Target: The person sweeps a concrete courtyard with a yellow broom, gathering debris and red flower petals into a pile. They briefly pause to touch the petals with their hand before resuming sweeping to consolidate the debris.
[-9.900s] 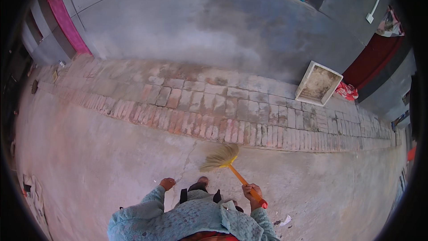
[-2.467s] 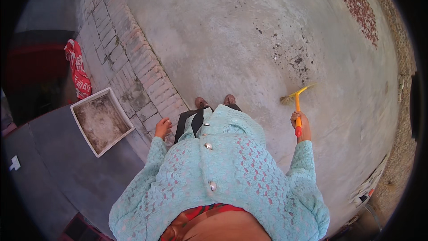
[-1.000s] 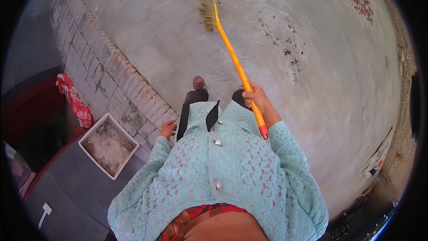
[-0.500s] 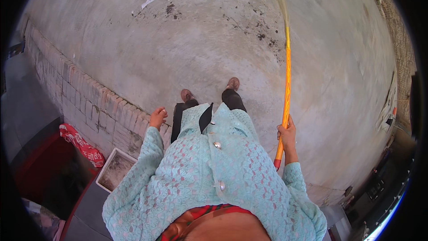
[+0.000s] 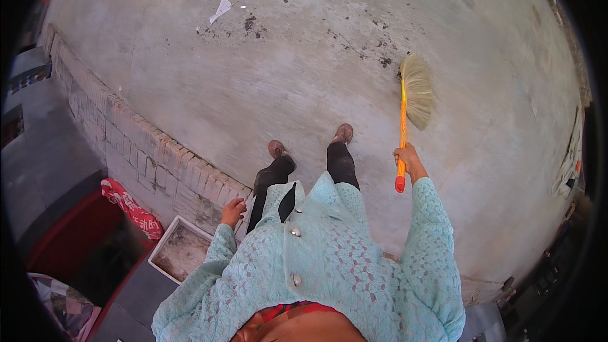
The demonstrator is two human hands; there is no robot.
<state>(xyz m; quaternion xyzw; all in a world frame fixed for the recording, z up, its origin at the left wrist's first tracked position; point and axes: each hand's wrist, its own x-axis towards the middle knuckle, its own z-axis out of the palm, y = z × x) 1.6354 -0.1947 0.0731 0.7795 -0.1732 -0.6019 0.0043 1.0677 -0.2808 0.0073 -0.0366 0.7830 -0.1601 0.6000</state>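
My right hand (image 5: 408,155) is closed around the orange handle of a broom (image 5: 403,128), close to its red end cap. The broom's pale straw bristles (image 5: 418,88) fan out to the right beyond the handle, at the floor ahead of me. Dark crumbs of dirt (image 5: 385,62) lie just left of the bristles. My left hand (image 5: 234,212) hangs beside my hip near the low brick edging, its fingers loosely bent and somewhat apart; I see nothing held in it.
A low brick wall (image 5: 145,152) runs along the left. Beside it are a shallow white-rimmed tray (image 5: 183,248) and a red printed bag (image 5: 130,209). White paper scrap (image 5: 220,10) and more dark debris (image 5: 250,23) lie on the grey concrete floor (image 5: 285,76) farther out.
The broom head has come nearer to me and turned, so the bristles now show as a broad fan. My right arm has reached forward, and the view has shifted slightly.
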